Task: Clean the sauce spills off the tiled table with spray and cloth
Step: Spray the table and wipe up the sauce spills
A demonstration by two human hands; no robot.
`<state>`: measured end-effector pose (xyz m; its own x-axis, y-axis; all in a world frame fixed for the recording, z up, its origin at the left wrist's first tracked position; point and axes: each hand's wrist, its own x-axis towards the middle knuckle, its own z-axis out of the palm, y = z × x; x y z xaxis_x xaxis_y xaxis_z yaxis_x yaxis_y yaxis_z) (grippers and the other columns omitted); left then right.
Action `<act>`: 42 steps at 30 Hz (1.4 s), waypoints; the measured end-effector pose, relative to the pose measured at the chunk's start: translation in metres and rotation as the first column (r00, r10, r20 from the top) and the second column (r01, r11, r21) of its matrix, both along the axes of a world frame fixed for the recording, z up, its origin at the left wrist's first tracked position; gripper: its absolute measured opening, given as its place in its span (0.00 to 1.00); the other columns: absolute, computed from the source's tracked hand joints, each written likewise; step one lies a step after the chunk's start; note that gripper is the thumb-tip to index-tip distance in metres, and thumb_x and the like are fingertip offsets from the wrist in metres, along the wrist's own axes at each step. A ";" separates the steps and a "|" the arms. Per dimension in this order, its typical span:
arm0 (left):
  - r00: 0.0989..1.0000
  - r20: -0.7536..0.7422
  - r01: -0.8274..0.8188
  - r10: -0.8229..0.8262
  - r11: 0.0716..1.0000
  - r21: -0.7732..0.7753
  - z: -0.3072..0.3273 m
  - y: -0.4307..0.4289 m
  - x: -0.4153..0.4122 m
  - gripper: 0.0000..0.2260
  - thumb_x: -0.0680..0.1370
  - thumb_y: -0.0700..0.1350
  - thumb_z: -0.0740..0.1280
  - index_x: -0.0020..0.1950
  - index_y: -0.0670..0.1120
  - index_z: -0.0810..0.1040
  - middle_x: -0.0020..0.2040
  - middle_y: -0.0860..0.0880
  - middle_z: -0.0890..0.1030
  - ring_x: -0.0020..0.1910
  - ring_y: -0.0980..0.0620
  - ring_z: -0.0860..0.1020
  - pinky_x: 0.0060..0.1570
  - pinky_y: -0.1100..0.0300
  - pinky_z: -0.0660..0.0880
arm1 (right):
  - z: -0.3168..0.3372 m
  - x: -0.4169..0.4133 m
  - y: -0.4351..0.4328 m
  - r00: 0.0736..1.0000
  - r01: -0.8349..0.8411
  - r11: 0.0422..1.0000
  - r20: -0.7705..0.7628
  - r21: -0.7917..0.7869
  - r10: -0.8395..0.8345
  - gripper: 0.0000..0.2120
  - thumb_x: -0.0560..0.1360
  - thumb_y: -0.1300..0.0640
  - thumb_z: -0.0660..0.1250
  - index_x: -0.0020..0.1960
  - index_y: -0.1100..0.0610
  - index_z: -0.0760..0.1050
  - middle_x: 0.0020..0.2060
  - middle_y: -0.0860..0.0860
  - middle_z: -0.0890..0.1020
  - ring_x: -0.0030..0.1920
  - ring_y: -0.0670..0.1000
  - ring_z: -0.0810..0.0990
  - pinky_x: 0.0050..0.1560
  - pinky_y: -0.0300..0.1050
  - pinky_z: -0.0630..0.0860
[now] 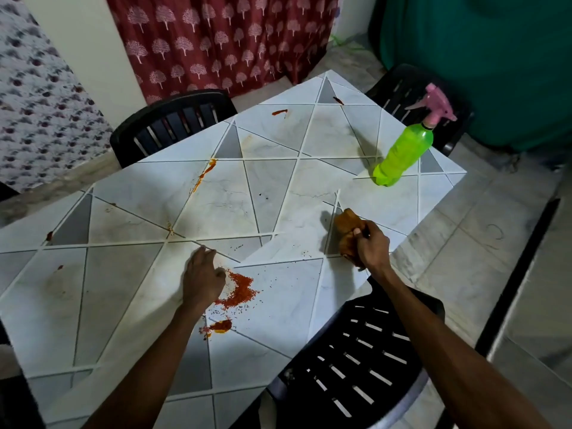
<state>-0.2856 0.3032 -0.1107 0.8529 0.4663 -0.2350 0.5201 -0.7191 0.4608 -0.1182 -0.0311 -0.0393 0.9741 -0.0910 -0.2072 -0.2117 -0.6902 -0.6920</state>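
Observation:
The tiled table (pixel 139 305) carries red-orange sauce spills: a big grainy patch (pixel 240 291) at the near middle, a streak (pixel 205 173) further back, and small smears (pixel 279 112) near the far edge. My right hand (pixel 370 246) is shut on a bunched orange-brown cloth (pixel 348 226) pressed on the table near its right edge. My left hand (pixel 202 278) rests on the table beside the big patch, fingers loosely curled, holding nothing. A green spray bottle (pixel 402 153) with a pink trigger head stands upright at the far right.
Three black plastic chairs stand around the table: one at the near right (pixel 356 366) under my right arm, one at the far left (pixel 173 122), one behind the bottle (pixel 402 91). A red patterned curtain (pixel 216 41) hangs behind. Tiled floor lies to the right.

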 end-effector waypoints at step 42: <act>0.976 0.208 -0.047 0.064 0.995 -0.088 -0.003 0.060 -0.109 0.17 0.78 0.34 0.62 0.66 0.41 0.77 0.64 0.44 0.78 0.65 0.46 0.74 0.68 0.59 0.66 | -0.041 -0.035 0.183 0.877 -0.429 0.900 0.204 -0.073 0.434 0.18 0.70 0.61 0.59 0.55 0.58 0.82 0.46 0.59 0.86 0.44 0.63 0.83 0.44 0.47 0.75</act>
<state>-0.3943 0.3631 -0.1136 0.8606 0.5008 -0.0923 0.4431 -0.6473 0.6202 -0.1533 0.1522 -0.0803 0.9382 0.3460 0.0031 0.2594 -0.6975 -0.6680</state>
